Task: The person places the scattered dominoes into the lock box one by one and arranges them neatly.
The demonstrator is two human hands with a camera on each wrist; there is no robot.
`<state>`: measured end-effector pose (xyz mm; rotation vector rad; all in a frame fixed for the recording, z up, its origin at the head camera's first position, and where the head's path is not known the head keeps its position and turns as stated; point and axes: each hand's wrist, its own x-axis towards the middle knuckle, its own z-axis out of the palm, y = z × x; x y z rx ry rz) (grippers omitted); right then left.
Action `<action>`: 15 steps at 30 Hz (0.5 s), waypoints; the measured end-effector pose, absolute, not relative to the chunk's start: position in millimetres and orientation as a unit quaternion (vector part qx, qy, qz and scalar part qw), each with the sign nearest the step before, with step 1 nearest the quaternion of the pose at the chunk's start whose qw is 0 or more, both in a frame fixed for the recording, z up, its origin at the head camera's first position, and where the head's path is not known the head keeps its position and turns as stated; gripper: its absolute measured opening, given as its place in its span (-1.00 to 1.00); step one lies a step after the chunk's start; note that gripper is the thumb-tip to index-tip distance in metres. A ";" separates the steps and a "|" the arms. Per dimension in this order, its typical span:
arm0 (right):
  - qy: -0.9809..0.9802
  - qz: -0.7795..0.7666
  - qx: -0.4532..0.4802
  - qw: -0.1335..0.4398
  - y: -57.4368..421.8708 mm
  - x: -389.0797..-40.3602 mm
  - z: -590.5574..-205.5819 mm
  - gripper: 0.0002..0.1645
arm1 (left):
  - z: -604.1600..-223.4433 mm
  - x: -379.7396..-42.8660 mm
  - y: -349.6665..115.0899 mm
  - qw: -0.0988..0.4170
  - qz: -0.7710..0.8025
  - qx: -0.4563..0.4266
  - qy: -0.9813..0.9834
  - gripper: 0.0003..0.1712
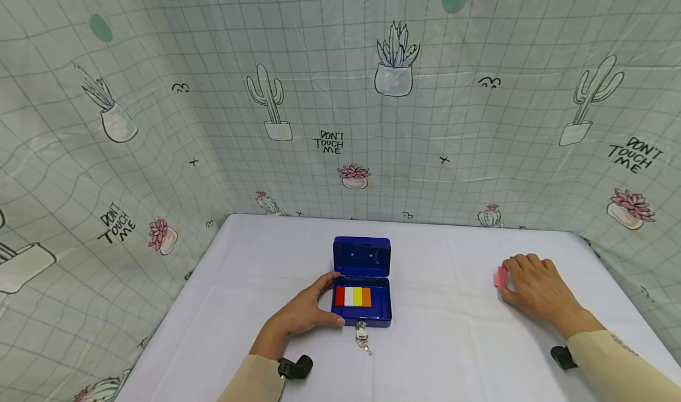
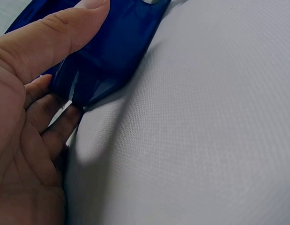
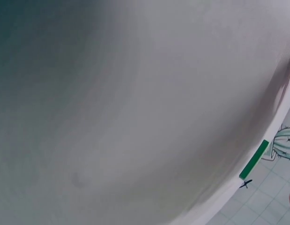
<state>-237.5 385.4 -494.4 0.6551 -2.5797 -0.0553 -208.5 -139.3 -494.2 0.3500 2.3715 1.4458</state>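
A pale gridded cloth [image 1: 452,124] printed with potted cacti hung behind a white-covered table [image 1: 436,360], where a blue box [image 1: 380,302] stood near the middle with its lid [image 1: 362,265] raised and keys [image 1: 364,343] dangling at its front. Inside, against the left wall, sat a row of red, white, yellow and orange blocks [image 1: 357,297]. The pink block [image 1: 500,276] lay well off to the right on the table, and a green block [image 3: 254,159] showed near the table's far edge in the right wrist view. Handling the pink piece well, I judged, called for a light pinch on its sides — clear of the green one — while the box was held steady without pulling on the lid. The left hand [image 1: 299,317] was spread wide, thumb on the box's front corner and fingers at the back, gripping its left side. The right hand [image 1: 534,288] was narrow, its fingers bent at the pink block; whether they truly pinched it, I could not tell.
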 end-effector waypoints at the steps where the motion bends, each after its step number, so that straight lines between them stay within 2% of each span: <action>1: -0.941 -0.019 0.239 0.239 385.0 -237.7 -494.6 -0.39 | -494.2 -208.7 -139.3 0.170 0.509 0.124 0.835 0.21; 9: -0.929 -0.016 0.250 0.271 380.6 -238.1 -496.5 -0.45 | -494.1 -208.9 -139.1 0.168 0.509 0.125 0.835 0.21; 15: -0.928 -0.014 0.251 0.274 375.0 -236.7 -495.0 -0.46 | -493.8 -208.7 -139.1 0.166 0.506 0.129 0.837 0.21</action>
